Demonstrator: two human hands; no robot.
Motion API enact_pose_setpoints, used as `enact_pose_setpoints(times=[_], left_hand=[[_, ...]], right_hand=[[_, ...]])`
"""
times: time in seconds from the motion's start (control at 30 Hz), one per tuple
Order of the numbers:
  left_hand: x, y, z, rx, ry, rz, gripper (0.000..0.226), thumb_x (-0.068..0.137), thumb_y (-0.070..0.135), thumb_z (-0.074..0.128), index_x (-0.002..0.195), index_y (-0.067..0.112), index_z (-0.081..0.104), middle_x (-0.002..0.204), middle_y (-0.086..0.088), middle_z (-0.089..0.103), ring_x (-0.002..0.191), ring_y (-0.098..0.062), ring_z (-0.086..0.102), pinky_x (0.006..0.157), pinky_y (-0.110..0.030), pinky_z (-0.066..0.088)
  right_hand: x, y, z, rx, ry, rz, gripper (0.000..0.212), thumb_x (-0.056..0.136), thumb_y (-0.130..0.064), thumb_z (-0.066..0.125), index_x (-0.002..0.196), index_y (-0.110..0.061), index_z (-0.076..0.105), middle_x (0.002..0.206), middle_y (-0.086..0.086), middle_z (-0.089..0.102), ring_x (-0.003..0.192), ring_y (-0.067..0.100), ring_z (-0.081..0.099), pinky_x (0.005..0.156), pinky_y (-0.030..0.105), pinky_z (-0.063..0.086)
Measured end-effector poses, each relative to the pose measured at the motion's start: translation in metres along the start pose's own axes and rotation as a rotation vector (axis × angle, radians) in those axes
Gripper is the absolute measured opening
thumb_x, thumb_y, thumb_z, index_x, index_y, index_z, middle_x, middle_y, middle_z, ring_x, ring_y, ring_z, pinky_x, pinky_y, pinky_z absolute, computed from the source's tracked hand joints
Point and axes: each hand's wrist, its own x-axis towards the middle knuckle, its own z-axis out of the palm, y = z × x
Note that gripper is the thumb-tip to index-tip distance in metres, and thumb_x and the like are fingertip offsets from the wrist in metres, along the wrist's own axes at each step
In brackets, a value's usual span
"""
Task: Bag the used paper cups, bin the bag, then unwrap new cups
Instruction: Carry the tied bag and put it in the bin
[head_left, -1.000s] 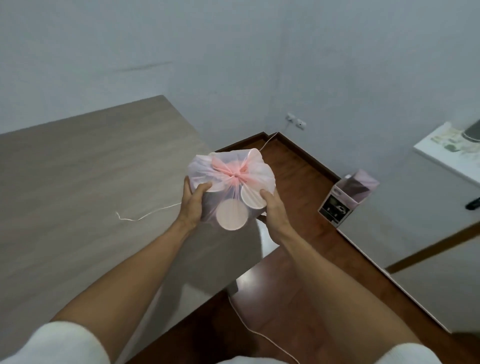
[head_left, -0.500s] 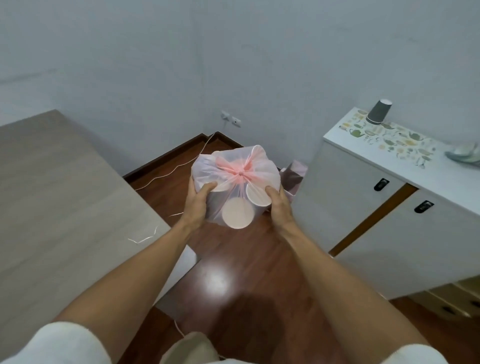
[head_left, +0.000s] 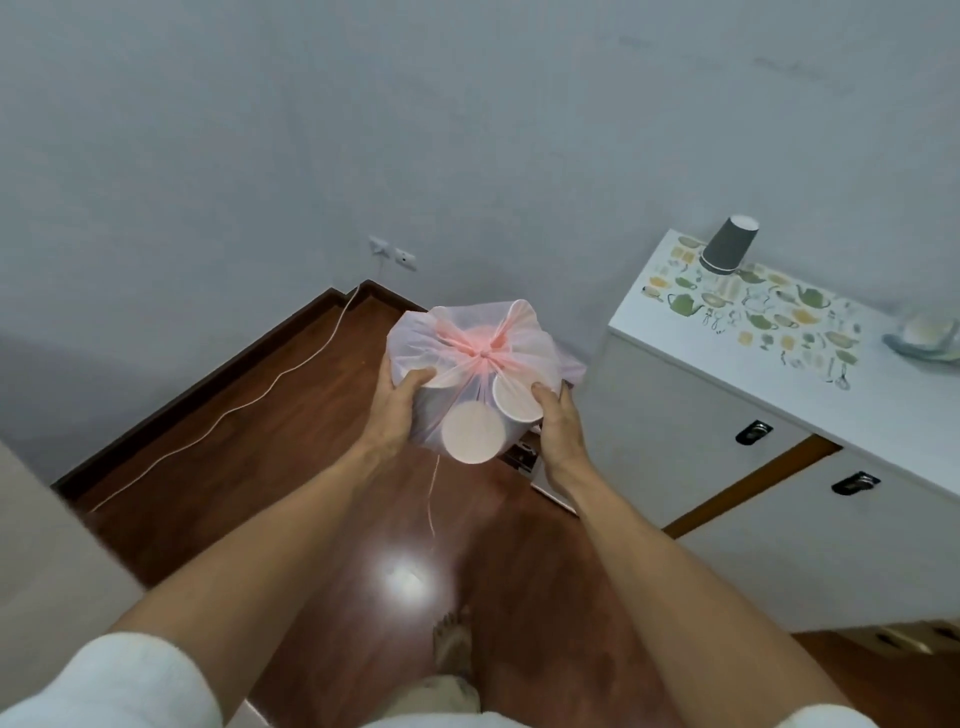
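Observation:
A translucent white plastic bag (head_left: 470, 353), tied shut with a pink knot on top, holds several white paper cups (head_left: 471, 432). I carry it in front of me above the wooden floor. My left hand (head_left: 396, 410) grips its left side, thumb on top. My right hand (head_left: 555, 422) grips its right side. A thin pink string hangs down from the bag. Behind the bag, a pink-lined bin (head_left: 570, 368) on the floor is mostly hidden. A stack of grey paper cups (head_left: 727, 245) stands upside down on the white cabinet.
A white cabinet (head_left: 727, 415) with black handles stands to the right, a patterned mat (head_left: 753, 312) and a bowl (head_left: 924, 338) on top. A white cable (head_left: 249, 405) runs across the floor to a wall socket (head_left: 392, 253). The table edge (head_left: 47, 561) is at left. My bare foot (head_left: 452, 644) is below.
I have turned right and stepped away from the table, carrying the bag toward the corner by the cabinet. Both hands keep the same grip on it.

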Motion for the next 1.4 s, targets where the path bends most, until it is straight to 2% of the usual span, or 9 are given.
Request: enact_pose_setpoints(times=[0.2,0.47,0.63,0.77,0.93,1.07,1.23,1.33,1.4], left_hand=[[0.128,0.027,0.006,0.041,-0.016,-0.023,0.073,0.085,0.038,0.070,0.151,0.024,0.044,0.141,0.000,0.063,0.124,-0.018,0.065,0.102,-0.037,0.056],[0.241,0.018,0.011,0.109,0.075,-0.020,0.057,0.086,0.047,0.072,0.139,0.030,0.060,0.132,0.004,0.070,0.123,-0.019,0.066,0.108,-0.045,0.053],[0.307,0.003,0.022,0.120,0.087,-0.075,0.045,0.100,0.021,0.064,0.144,0.013,0.055,0.129,0.002,0.069,0.104,-0.001,0.069,0.076,-0.008,0.053],[0.372,-0.023,0.028,0.150,0.047,-0.147,0.045,0.105,0.027,0.059,0.148,0.020,0.049,0.134,0.004,0.063,0.110,-0.004,0.063,0.072,-0.008,0.052],[0.447,-0.089,0.029,0.155,0.072,-0.185,0.037,0.104,0.033,0.060,0.139,0.027,0.052,0.139,0.002,0.062,0.123,-0.017,0.062,0.105,-0.038,0.052],[0.509,-0.175,0.028,0.152,0.116,-0.236,0.051,0.103,0.038,0.062,0.149,0.022,0.046,0.135,0.004,0.058,0.119,-0.018,0.059,0.093,-0.032,0.050],[0.575,-0.316,0.017,0.158,0.100,-0.240,0.045,0.102,0.031,0.060,0.145,0.020,0.055,0.132,0.000,0.066,0.116,-0.020,0.065,0.093,-0.033,0.055],[0.604,-0.398,0.010,0.168,0.082,-0.233,0.040,0.101,0.030,0.060,0.140,0.022,0.058,0.129,0.000,0.068,0.112,-0.018,0.067,0.093,-0.034,0.056],[0.618,-0.448,0.008,0.194,0.061,-0.227,0.033,0.103,0.025,0.057,0.136,0.018,0.059,0.123,0.002,0.068,0.105,-0.013,0.065,0.083,-0.023,0.054]], right_hand=[[0.103,-0.043,0.031,0.104,0.018,0.037,0.055,0.084,-0.049,0.061,0.137,-0.038,0.056,0.128,-0.005,0.068,0.120,0.023,0.063,0.107,0.055,0.049],[0.207,-0.052,0.058,0.130,0.094,0.096,0.057,0.081,-0.052,0.061,0.135,-0.035,0.057,0.129,-0.004,0.068,0.122,0.023,0.062,0.110,0.056,0.046],[0.279,-0.037,0.073,0.116,0.106,0.122,0.053,0.082,-0.053,0.060,0.134,-0.041,0.057,0.131,-0.008,0.067,0.124,0.021,0.060,0.111,0.056,0.045],[0.337,-0.018,0.084,0.097,0.125,0.094,0.054,0.085,-0.051,0.057,0.138,-0.035,0.057,0.135,-0.005,0.065,0.127,0.019,0.058,0.113,0.049,0.043],[0.399,0.028,0.102,0.119,0.189,0.123,0.063,0.083,-0.052,0.054,0.143,-0.032,0.053,0.134,-0.006,0.065,0.125,0.017,0.059,0.114,0.047,0.042],[0.453,0.112,0.126,0.168,0.243,0.153,0.059,0.088,-0.049,0.052,0.144,-0.030,0.052,0.133,-0.008,0.066,0.125,0.016,0.059,0.114,0.048,0.042],[0.520,0.242,0.157,0.230,0.364,0.178,0.058,0.092,-0.040,0.047,0.148,-0.024,0.049,0.139,0.000,0.062,0.127,0.021,0.057,0.115,0.044,0.042],[0.555,0.315,0.173,0.277,0.466,0.178,0.046,0.095,-0.025,0.044,0.137,-0.013,0.058,0.126,0.008,0.067,0.117,0.027,0.062,0.100,0.038,0.052],[0.574,0.361,0.179,0.278,0.528,0.175,0.040,0.097,-0.020,0.043,0.132,-0.010,0.060,0.119,0.010,0.068,0.108,0.025,0.064,0.081,0.027,0.053]])
